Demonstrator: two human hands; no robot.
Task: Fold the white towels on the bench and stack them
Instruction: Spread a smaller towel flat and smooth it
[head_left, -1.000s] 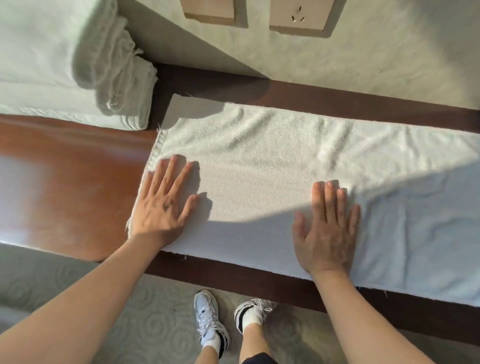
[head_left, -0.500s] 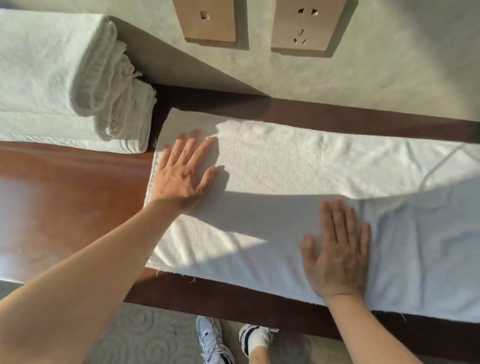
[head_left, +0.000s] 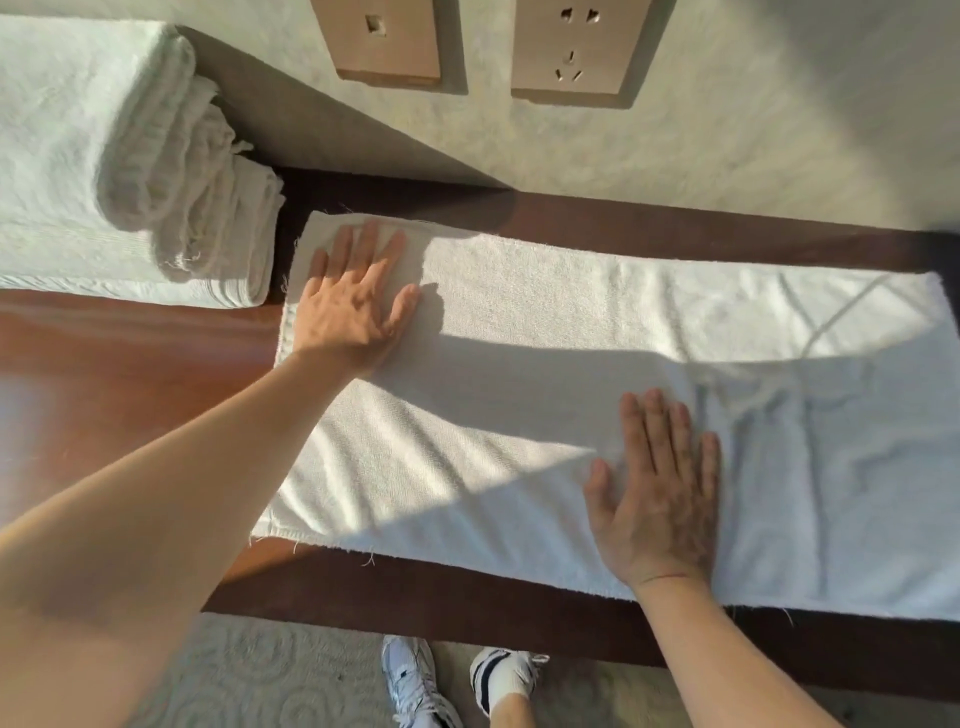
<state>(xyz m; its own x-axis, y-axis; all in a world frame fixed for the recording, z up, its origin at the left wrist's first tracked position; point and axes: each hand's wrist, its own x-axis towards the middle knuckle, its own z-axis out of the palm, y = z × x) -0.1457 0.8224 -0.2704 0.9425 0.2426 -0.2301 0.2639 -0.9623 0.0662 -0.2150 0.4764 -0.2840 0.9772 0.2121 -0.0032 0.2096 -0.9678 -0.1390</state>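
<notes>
Brown bench holds a long white towel, flat with small wrinkles. Left hand and right hand press it, fingers straight, holding nothing.

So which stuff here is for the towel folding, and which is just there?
For the job:
spread towel, flat on the bench
folded towel stack at the bench's left end
left hand and right hand, both pressed flat on the spread towel

Just there:
two wall sockets
sneakers
carpet
</notes>
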